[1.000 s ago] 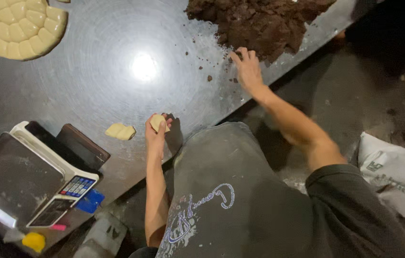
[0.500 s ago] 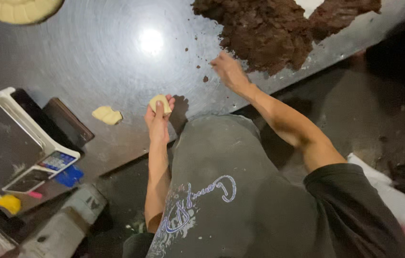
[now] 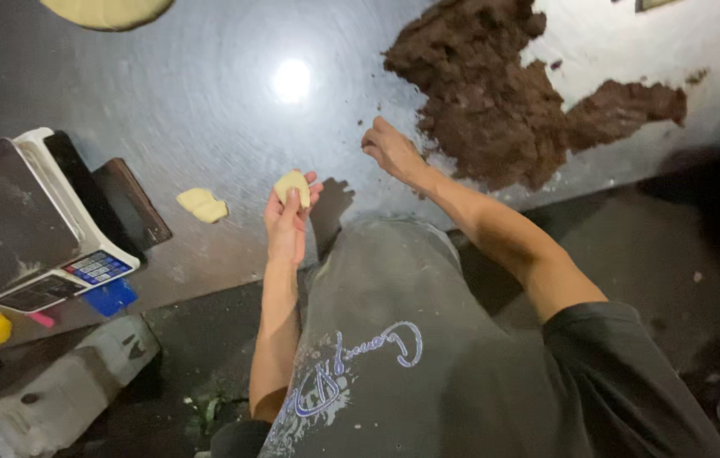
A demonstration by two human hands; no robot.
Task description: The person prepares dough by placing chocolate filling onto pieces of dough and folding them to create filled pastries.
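The left hand [image 3: 288, 225] is raised palm up over the near edge of the steel tabletop [image 3: 207, 110], its fingers cupped narrowly around a small pale dough piece [image 3: 293, 187] that sits at the fingertips. The right hand [image 3: 392, 151] reaches out at about one o'clock from the left, lying at the near rim of the big mound of brown filling [image 3: 495, 110]. Its fingers are curled down and loosely bunched against the tabletop. Whether they pinch any filling I cannot tell, as the knuckles hide the tips.

To do this step well, the pinch of brown paste should probably be modest and taken from the loose edge of the mound, so it comes away clean. The cupped hand should stay level so the dough does not slide off the fingers.

A second pale dough lump [image 3: 202, 204] lies on the tabletop at nine o'clock from the left hand, well apart from it. Further out the same way stands a digital scale [image 3: 37, 229] with a dark tray beside it. A broad disc of pale dough [image 3: 105, 10] shows at the far edge, around eleven o'clock. Crumbs of filling are scattered between the mound and the right hand
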